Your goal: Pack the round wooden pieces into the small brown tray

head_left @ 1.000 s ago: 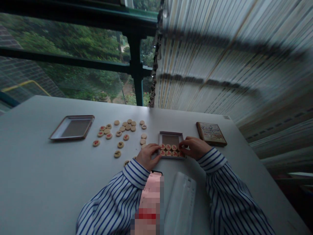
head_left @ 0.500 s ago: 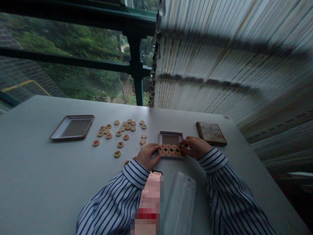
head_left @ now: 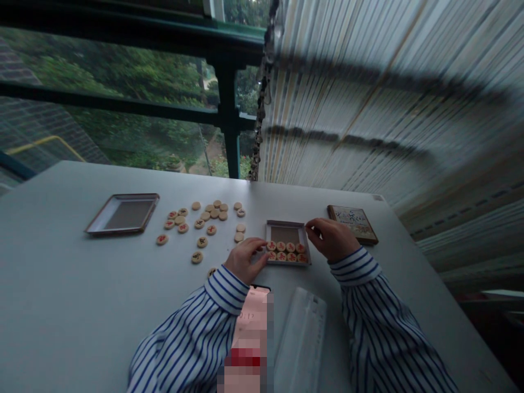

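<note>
A shallow cardboard box [head_left: 285, 233] lies in front of me on the table. Red-marked round xiangqi pieces [head_left: 290, 247] fill two rows in its near half, and the far half shows its bare brown bottom. At the box's left wall, my left hand [head_left: 244, 260] rests with fingertips and thumb on the edge, holding it. My right hand [head_left: 333, 239] is raised by the right wall, fingers bent, a gap between thumb and forefinger, and no piece visible in it. Loose xiangqi pieces [head_left: 214, 213] are scattered left of the box, some face down, others with red or black characters.
An upturned box lid [head_left: 123, 213] lies at the far left of the white table [head_left: 82, 305]. A decorated flat box [head_left: 352, 222] is beyond my right hand. Nearer me are a partly blurred phone [head_left: 256, 300] and a translucent plastic case [head_left: 301, 333]. A string curtain hangs at the right.
My right hand has lifted off the row's right end and moved up along the box wall, uncovering the rightmost pieces. My left hand has shifted slightly left.
</note>
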The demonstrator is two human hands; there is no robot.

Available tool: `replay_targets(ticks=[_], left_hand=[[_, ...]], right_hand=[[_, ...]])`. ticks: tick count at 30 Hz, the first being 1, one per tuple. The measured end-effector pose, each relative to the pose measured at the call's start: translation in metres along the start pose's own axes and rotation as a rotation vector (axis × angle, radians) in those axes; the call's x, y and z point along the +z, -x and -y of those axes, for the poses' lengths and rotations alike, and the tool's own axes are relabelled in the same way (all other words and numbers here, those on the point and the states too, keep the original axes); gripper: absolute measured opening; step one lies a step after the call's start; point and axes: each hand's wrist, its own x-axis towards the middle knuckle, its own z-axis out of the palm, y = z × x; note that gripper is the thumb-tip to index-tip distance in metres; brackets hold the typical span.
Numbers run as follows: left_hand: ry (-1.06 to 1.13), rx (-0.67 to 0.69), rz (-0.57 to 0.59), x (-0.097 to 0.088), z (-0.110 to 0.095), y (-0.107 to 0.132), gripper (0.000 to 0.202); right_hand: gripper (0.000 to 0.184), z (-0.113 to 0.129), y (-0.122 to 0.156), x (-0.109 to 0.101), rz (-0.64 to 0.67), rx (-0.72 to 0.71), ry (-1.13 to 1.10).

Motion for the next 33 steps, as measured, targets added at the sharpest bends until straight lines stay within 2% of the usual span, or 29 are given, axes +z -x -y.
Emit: replay_targets(ticks=[5,9,17,26,33], left_hand=[[0.004,-0.030,-0.170,-0.006,-0.007,-0.003,0.014],[-0.008,-0.051,-0.231,-0.011,-0.010,-0.005,0.012],[0.005,-0.018,-0.288,-0.014,-0.014,-0.006,0.010],[0.047,-0.043,-0.271,-0.019,-0.014,-0.004,0.010],[0.031,0.000,-0.282,-0.035,-0.022,0.000,0.012]], right_hand=[[0.021,0.004,0.000,-0.003,-0.101,0.001,-0.039],[0.022,0.008,0.000,-0.006,-0.129,-0.027,-0.054],[0.018,0.017,0.001,-0.010,-0.197,-0.141,-0.129],[0.019,0.028,0.004,-0.015,-0.227,-0.214,-0.135],[0.019,0.036,0.004,-0.018,-0.258,-0.269,-0.171]])
